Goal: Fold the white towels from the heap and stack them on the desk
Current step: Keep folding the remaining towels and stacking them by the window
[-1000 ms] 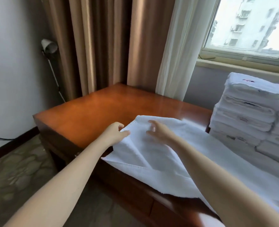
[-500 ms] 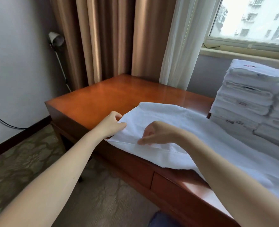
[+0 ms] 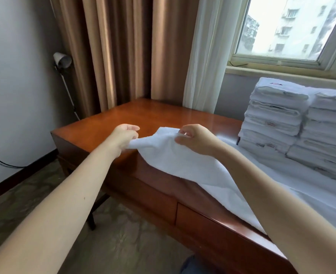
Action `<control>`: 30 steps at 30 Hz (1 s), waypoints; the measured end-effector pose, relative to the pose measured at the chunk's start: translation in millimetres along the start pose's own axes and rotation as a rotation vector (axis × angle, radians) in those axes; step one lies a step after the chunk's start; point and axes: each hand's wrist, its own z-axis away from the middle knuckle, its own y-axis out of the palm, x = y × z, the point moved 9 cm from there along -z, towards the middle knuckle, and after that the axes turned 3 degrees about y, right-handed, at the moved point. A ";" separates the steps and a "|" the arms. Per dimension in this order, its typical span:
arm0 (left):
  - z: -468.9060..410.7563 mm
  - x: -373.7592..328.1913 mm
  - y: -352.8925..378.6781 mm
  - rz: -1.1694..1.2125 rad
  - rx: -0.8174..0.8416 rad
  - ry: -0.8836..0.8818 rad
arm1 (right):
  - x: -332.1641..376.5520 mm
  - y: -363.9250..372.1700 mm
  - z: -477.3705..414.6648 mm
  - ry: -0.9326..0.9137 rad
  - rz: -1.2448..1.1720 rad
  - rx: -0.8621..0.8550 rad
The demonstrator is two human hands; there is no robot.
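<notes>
Both arms reach forward at frame center. Left hand point(image 3: 123, 135) pinches towel point(image 3: 183, 161) corner, right hand point(image 3: 194, 138) grips its far edge, lifted off desk point(image 3: 135, 119). Towel trails lower right. Folded stack point(image 3: 275, 123) at right.

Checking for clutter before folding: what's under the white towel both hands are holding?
Beneath the raised end of the white towel, only the wooden desk shows. Its spread part hides the rest.

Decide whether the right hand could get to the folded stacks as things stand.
Probably yes: nothing stands between the right hand and the stacks, only flat towel on the desk. It pinches that towel, though, so it is not free.
</notes>
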 end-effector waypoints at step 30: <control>-31.9 25.5 44.0 -0.774 -0.209 0.319 | -80.3 66.4 -25.4 0.185 0.361 -0.041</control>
